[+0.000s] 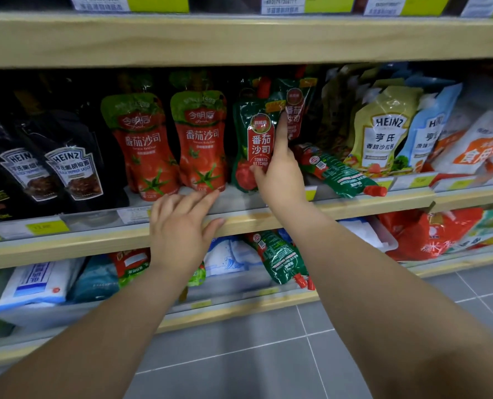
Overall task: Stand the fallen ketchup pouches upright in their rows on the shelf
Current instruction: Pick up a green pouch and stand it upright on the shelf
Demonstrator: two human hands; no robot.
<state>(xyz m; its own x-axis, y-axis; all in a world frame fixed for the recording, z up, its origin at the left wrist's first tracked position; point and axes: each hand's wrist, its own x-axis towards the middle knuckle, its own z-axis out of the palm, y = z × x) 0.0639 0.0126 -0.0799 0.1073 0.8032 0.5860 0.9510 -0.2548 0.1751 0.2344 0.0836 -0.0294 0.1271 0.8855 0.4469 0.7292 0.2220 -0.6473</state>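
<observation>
Ketchup pouch [256,145], green and red, stands upright on the middle shelf [354,207]; my right hand [279,174] holds it in a narrow grip, thumb on its lower front and forefinger up its right edge. Just right of it a fallen ketchup pouch [337,171] lies flat, red cap toward the shelf lip. My left hand [182,226] rests open, fingers spread, on the shelf edge below two red tomato pouches [202,139].
</observation>
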